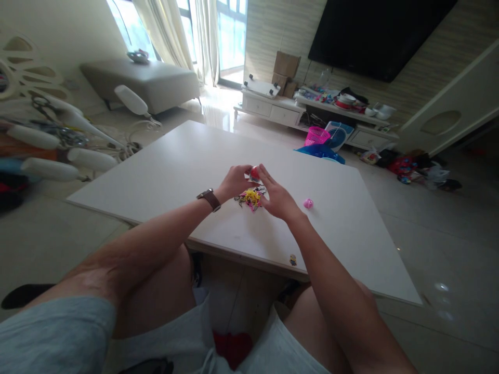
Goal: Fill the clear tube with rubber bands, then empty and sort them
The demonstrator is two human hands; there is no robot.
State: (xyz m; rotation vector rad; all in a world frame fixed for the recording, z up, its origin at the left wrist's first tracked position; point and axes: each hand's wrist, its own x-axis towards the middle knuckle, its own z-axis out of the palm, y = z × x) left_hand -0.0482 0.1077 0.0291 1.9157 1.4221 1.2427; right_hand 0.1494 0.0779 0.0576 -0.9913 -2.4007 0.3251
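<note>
Above the middle of the white table point(163, 166), my left hand point(233, 183) pinches a small red and clear plastic item point(254, 173); its exact kind is too small to make out. My right hand point(276, 197) reaches in from the other side, with fingers stretched out and their tips at the item's edge. Its thumb is apart from the fingers, near a tangled pile of yellow, pink and black bands point(251, 198) on the table below. To the right of the hands lies a small pink object point(308, 203).
A small cartoon figure sticker point(292, 259) is at the table's near edge. Beyond the table are a pink basket point(316, 136), a blue item point(322, 151) and a low white cabinet point(286, 112). A white-armed lamp point(132, 101) stands at the left.
</note>
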